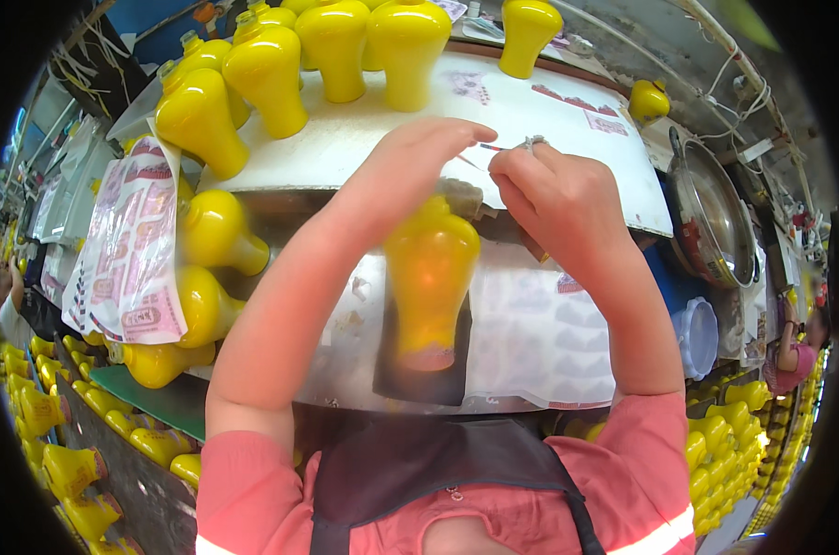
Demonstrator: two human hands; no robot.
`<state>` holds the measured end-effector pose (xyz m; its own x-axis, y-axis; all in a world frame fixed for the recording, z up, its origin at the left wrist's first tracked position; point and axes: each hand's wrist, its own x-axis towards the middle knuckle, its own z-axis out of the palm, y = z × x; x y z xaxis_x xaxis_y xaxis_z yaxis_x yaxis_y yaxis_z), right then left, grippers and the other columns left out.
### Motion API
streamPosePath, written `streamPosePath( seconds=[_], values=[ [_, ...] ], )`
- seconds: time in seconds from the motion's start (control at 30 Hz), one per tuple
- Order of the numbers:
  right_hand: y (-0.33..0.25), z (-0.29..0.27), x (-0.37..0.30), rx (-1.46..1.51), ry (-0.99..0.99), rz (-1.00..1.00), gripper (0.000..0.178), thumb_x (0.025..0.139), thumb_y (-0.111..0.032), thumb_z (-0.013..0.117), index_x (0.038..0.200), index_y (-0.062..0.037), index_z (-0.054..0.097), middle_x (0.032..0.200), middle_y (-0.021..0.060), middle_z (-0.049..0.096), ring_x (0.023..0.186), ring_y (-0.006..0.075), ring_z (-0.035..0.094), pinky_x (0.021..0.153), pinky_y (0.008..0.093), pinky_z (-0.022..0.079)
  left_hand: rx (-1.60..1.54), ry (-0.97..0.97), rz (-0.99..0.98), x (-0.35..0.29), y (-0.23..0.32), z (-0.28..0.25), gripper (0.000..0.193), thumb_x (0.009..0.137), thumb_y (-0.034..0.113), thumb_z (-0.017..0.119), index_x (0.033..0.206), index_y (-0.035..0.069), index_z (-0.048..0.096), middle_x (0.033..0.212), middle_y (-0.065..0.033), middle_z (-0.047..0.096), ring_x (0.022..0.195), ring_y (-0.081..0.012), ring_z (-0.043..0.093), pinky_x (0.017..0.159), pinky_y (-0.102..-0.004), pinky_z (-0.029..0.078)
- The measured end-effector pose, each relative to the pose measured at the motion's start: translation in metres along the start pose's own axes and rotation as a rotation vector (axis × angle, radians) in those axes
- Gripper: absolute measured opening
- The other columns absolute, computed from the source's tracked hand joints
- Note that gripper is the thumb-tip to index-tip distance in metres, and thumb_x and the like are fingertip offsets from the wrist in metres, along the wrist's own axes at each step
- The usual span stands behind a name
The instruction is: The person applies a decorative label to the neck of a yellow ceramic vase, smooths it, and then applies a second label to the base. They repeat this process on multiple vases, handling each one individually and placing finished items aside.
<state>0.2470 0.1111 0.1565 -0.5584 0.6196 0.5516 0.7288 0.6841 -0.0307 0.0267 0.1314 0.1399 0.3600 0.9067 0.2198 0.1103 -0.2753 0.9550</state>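
Observation:
A glossy yellow vase [433,273] lies before me on a dark cloth [461,365], with a pinkish print at its near end. Above its far end, my left hand [429,148] is closed, its fingertips together. A thin, small piece with dark and red marks [490,147] shows between my two hands. My right hand [563,190] is curled closed beside it, with a small grey thing [533,142] at its fingers. What each hand grips is too small to make out. Beyond my left hand is a whitish folded cloth [463,196], partly hidden.
Several yellow vases [338,46] stand on the white board [567,176], beside pink decals [605,122]. More lie at left under a printed decal sheet [128,250]. A pale decal sheet [540,333] lies right of the vase. A metal pan [715,213] and a plastic tub [697,338] are at right.

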Motion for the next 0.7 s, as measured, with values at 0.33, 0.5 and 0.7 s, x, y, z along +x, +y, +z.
streamPosePath(
  seconds=[0.33,0.5,0.7],
  values=[
    [-0.016,-0.004,-0.019,-0.262,0.23,-0.218,0.019,0.077,-0.01,0.071,0.092,-0.0167,0.062,0.066,0.0018,0.045,0.052,0.0167,0.055,0.046,0.0337,0.044,-0.324,-0.137,-0.363,-0.014,0.019,-0.004,0.014,0.096,0.019,0.072,0.095,0.005,0.07,0.086,0.0004,0.067,0.072,-0.0034,0.05,0.066,-0.0193,0.041],
    [-0.025,-0.005,-0.029,-0.091,0.199,-0.098,0.033,0.08,-0.006,0.077,0.111,-0.014,0.071,0.068,0.0039,0.054,0.053,0.02,0.057,0.049,0.0314,0.045,-0.221,-0.111,-0.363,-0.022,0.024,-0.007,0.014,0.094,0.016,0.073,0.099,0.003,0.071,0.087,0.0008,0.067,0.075,-0.0039,0.054,0.067,-0.0194,0.044],
    [-0.029,-0.03,-0.022,0.748,-0.272,0.571,0.045,0.091,-0.006,0.072,0.136,-0.0092,0.066,0.071,0.0002,0.062,0.058,0.0085,0.06,0.055,0.024,0.047,0.176,-0.164,-0.274,-0.028,0.035,-0.017,0.013,0.096,0.012,0.071,0.101,0.001,0.07,0.091,0.001,0.068,0.084,-0.0041,0.059,0.076,-0.0203,0.049]
  ],
)
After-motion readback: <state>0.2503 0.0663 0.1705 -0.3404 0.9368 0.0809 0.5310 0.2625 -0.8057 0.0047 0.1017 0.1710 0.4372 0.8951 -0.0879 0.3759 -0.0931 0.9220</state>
